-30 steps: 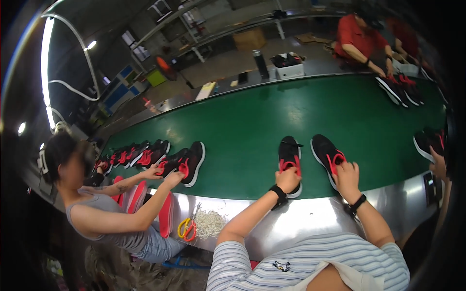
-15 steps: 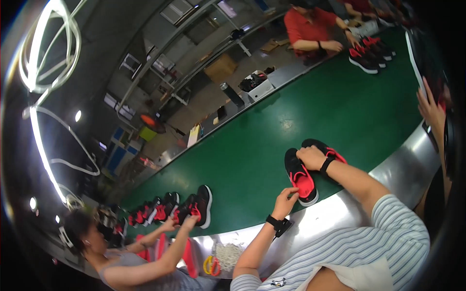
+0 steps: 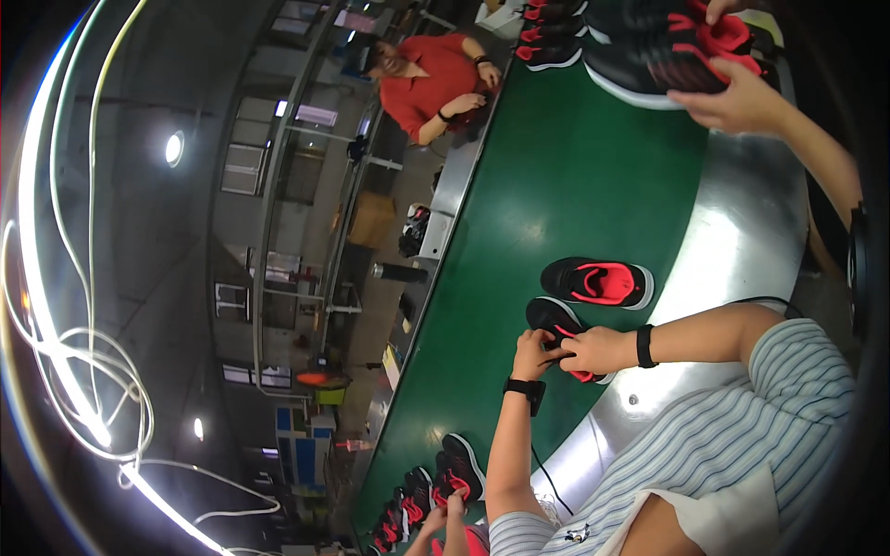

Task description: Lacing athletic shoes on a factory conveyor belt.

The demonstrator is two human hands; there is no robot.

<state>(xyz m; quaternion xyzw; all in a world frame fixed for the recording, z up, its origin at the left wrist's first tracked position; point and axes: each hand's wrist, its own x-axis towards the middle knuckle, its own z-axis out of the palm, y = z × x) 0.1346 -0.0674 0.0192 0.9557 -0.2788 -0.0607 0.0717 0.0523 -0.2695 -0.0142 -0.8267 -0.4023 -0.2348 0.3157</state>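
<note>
The picture is strongly tilted. Two black shoes with red linings lie on the green belt [image 3: 556, 167]. Both my hands meet on the nearer shoe [image 3: 549, 318]: my left hand [image 3: 533, 353], with a black watch on the wrist, and my right hand [image 3: 596, 350], with a black band on the wrist, grip its red opening. The second shoe [image 3: 598, 282] lies just beyond, untouched, its red inside facing up.
Another person's hand [image 3: 737, 102] holds black and red shoes at the top right. A person in a red shirt [image 3: 431, 79] works across the belt. More shoes [image 3: 445, 477] and another person's hands sit at the lower left. A steel rim [image 3: 732, 241] edges the belt.
The view has swung and tilted much further. My right hand left the farther shoe and joined my left hand on the nearer shoe.
</note>
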